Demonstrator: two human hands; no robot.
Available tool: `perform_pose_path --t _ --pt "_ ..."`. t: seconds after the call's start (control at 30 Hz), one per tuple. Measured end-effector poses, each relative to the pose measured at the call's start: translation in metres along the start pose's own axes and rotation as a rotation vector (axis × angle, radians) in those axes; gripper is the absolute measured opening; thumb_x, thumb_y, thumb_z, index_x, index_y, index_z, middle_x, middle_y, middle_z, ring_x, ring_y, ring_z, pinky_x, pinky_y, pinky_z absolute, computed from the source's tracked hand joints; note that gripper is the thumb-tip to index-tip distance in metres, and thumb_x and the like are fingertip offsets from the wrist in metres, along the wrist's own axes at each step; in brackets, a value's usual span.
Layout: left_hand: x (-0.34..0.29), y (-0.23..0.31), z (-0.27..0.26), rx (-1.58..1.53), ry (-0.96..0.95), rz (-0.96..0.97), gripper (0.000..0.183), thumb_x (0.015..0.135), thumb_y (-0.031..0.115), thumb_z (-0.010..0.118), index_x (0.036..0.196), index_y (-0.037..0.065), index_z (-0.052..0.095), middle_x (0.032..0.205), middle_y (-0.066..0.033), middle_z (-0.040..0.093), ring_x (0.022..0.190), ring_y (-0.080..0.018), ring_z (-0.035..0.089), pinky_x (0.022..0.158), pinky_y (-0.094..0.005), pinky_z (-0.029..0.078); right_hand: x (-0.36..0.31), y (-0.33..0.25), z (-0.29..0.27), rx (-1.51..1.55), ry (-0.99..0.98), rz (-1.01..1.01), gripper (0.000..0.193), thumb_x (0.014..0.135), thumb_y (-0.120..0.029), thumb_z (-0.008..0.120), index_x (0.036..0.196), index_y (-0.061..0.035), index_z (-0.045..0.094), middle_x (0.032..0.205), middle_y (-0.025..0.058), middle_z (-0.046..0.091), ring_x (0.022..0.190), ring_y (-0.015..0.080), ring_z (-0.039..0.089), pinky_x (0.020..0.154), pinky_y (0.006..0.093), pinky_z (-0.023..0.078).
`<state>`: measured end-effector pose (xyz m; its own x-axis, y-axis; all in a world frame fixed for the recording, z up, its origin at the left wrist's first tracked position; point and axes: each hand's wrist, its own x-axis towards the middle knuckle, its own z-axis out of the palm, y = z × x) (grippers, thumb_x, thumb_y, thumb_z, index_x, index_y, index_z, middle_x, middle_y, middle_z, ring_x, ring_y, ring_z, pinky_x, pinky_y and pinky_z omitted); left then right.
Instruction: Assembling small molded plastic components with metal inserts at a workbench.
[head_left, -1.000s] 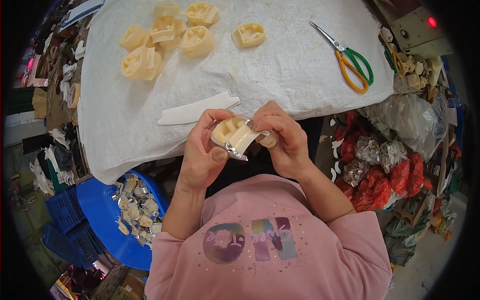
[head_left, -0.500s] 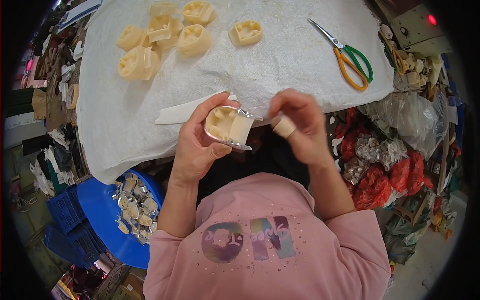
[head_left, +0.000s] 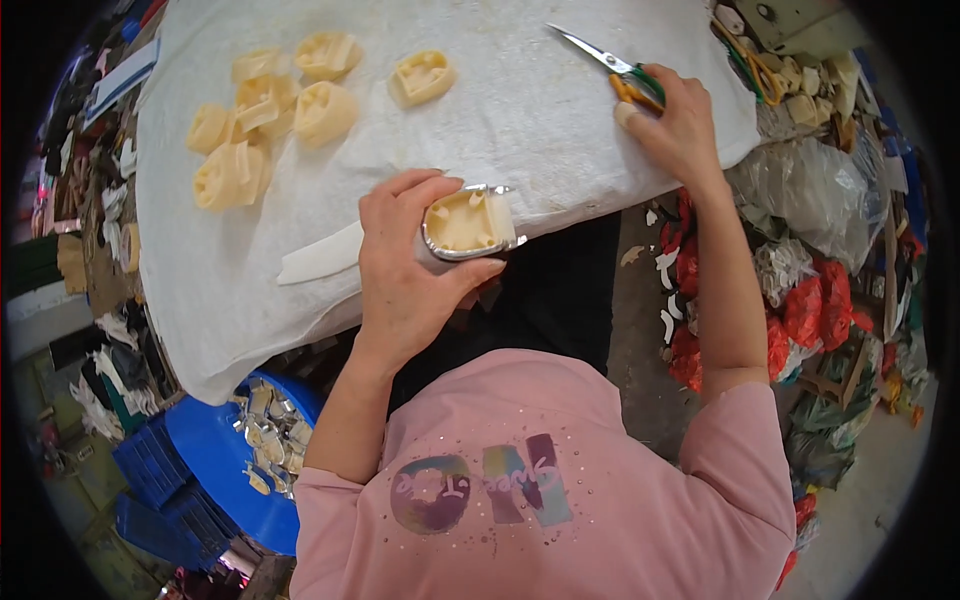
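My left hand (head_left: pixel 405 265) is closed around a hollow cream shoe heel (head_left: pixel 468 222) with a shiny silver covering round its sides. The covering's ends stick out at the right, past a bare cream face. Thumb and fingers grip it from either side, over the near edge of the white-covered table (head_left: pixel 520 130). On the right, my right hand (head_left: pixel 678 125) has its fingers at the green and orange handles of the scissors (head_left: pixel 592 48), which lie on the cloth, blades to the far left. Beside my left hand lies a white strip (head_left: pixel 320 257), partly hidden.
Several bare cream heels (head_left: pixel 325 113) lie at the table's far left, one (head_left: pixel 422 77) apart. A blue basin (head_left: pixel 205 455) of silver-covered pieces stands low at left, beside blue crates (head_left: pixel 150 460). Red bags (head_left: pixel 805 300) and clear plastic (head_left: pixel 805 205) crowd the right.
My right hand has left the silver covering at the heel and moved out to the right, onto the scissors. The left hand still holds the heel; the whole view has shifted.
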<state>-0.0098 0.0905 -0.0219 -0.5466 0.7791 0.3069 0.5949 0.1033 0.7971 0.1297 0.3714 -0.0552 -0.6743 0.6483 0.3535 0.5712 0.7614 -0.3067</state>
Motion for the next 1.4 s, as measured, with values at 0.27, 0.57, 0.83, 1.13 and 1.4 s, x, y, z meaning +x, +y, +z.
perform_pose_path --t 0.27,0.57,0.83,1.13,1.4 --pt "0.031 -0.009 0.042 0.500 -0.094 0.121 0.067 0.056 0.014 0.081 0.116 0.006 0.054 0.108 -0.0118 0.049 0.100 -0.0305 0.045 0.086 -0.0416 0.036 -0.016 -0.052 -0.024 1.617 0.205 0.208 0.054 0.085 -0.021 0.052 0.134 -0.0033 0.036 0.108 0.0185 0.058 0.092 0.0258 0.061 0.084 0.0366 0.047" --pt "0.039 0.000 0.038 0.402 -0.170 0.000 0.056 0.061 0.002 0.075 0.114 0.001 0.058 0.104 -0.0137 0.055 0.096 -0.0292 0.057 0.085 -0.0344 0.046 -0.031 -0.073 -0.011 2.058 0.060 0.142 0.064 0.083 -0.028 0.058 0.135 -0.0031 0.029 0.094 0.0093 0.054 0.082 0.0171 0.052 0.075 0.0324 0.044" --pt "0.040 0.000 0.041 0.440 -0.174 0.017 0.055 0.060 0.000 0.073 0.113 0.001 0.058 0.102 -0.0144 0.054 0.092 -0.0291 0.058 0.082 -0.0350 0.047 -0.027 -0.111 0.015 1.734 0.092 0.268 0.039 0.089 -0.010 0.047 0.125 0.0016 0.039 0.082 0.0050 0.050 0.068 0.0102 0.045 0.063 0.0252 0.040" --pt "0.040 0.001 0.038 0.439 -0.182 0.015 0.055 0.060 0.003 0.075 0.112 0.000 0.057 0.101 -0.0147 0.053 0.093 -0.0298 0.056 0.083 -0.0352 0.046 -0.029 -0.108 0.024 1.820 0.074 0.186 0.041 0.092 -0.012 0.046 0.130 -0.0031 0.035 0.084 0.0091 0.049 0.072 0.0143 0.045 0.070 0.0329 0.040" --pt "0.040 0.001 0.038 0.441 -0.175 -0.018 0.054 0.059 0.003 0.076 0.110 0.000 0.057 0.099 -0.0130 0.054 0.093 -0.0292 0.057 0.084 -0.0352 0.046 -0.039 -0.084 -0.018 2.035 0.226 0.071 0.034 0.091 -0.011 0.048 0.122 -0.0025 0.039 0.087 0.0081 0.051 0.074 0.0133 0.048 0.068 0.0288 0.042"
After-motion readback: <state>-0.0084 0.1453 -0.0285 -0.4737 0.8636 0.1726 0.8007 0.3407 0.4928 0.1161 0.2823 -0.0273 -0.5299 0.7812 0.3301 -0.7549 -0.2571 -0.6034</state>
